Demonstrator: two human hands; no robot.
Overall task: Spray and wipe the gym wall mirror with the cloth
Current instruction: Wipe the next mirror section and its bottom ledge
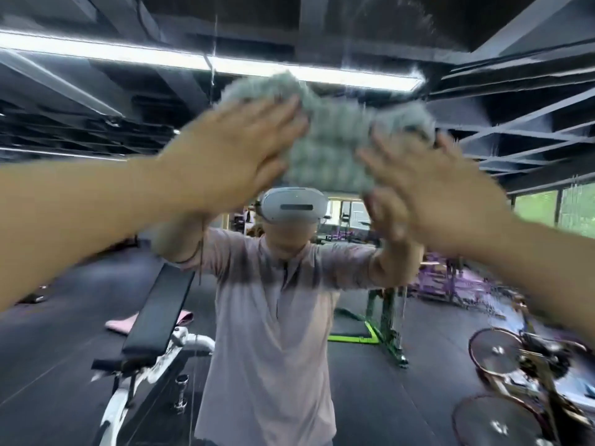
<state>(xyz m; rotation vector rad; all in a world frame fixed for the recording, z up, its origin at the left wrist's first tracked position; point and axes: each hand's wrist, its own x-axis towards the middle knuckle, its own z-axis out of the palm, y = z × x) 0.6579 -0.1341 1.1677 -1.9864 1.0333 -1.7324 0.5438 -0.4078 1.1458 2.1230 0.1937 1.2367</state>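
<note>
Both open-palmed, left hand [231, 152] and right hand [428, 191] press cloth [331, 140] against mirror [80, 333]; fingers seemingly straight.

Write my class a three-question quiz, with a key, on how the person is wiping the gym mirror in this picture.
1. True or false: the left hand and the right hand both press the fluffy grey-green cloth against the gym wall mirror.
2. Where is the cloth relative to the white headset seen in the reflection? A. above it B. below it C. level with it, to its left
3. Fill the gap: the fingers of both hands are ____ (straight or curled).
Key: 1 true; 2 A; 3 straight.
</note>
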